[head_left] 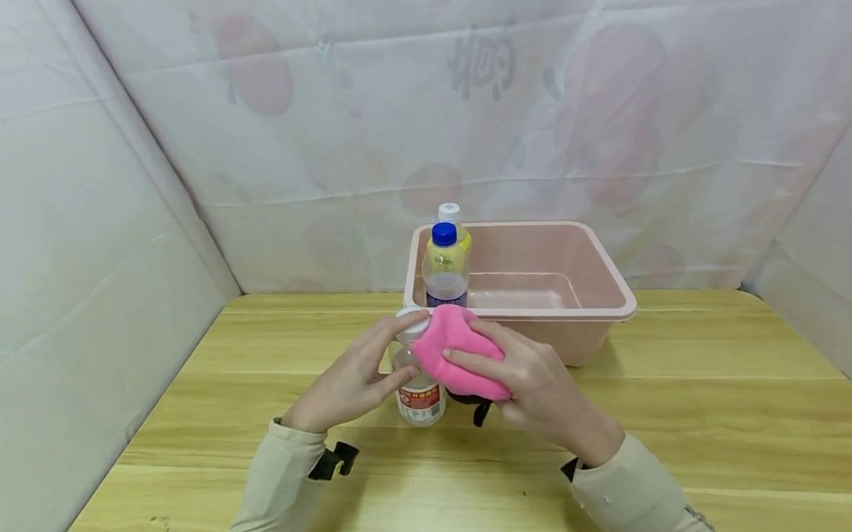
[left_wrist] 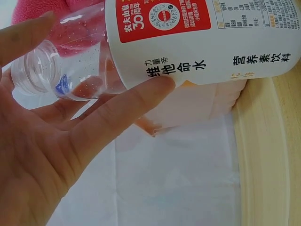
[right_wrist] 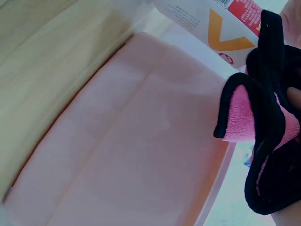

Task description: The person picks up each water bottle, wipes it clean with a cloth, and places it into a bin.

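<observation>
My left hand [head_left: 355, 376] holds an upright clear vitamin drink bottle [head_left: 420, 399] near its neck. The index finger reaches over the pale top, while the thumb lies along the front. In the left wrist view the bottle's white label [left_wrist: 188, 56] carries a red square, and other fingers pass behind the neck. A pink cloth [head_left: 457, 351] with black edging is gripped in my right hand [head_left: 543, 379], right against the bottle's upper side. In the right wrist view the black edging [right_wrist: 270, 117] hangs in folds and hides most of that hand.
Behind the hands stands a pale pink plastic basin [head_left: 576, 323] on the wooden table [head_left: 321, 497]. At its left end are a blue-capped bottle [head_left: 445, 269] and a white-capped bottle [head_left: 450, 212] with yellow on it. White printed sheets [head_left: 364, 104] wall the table at the back and sides.
</observation>
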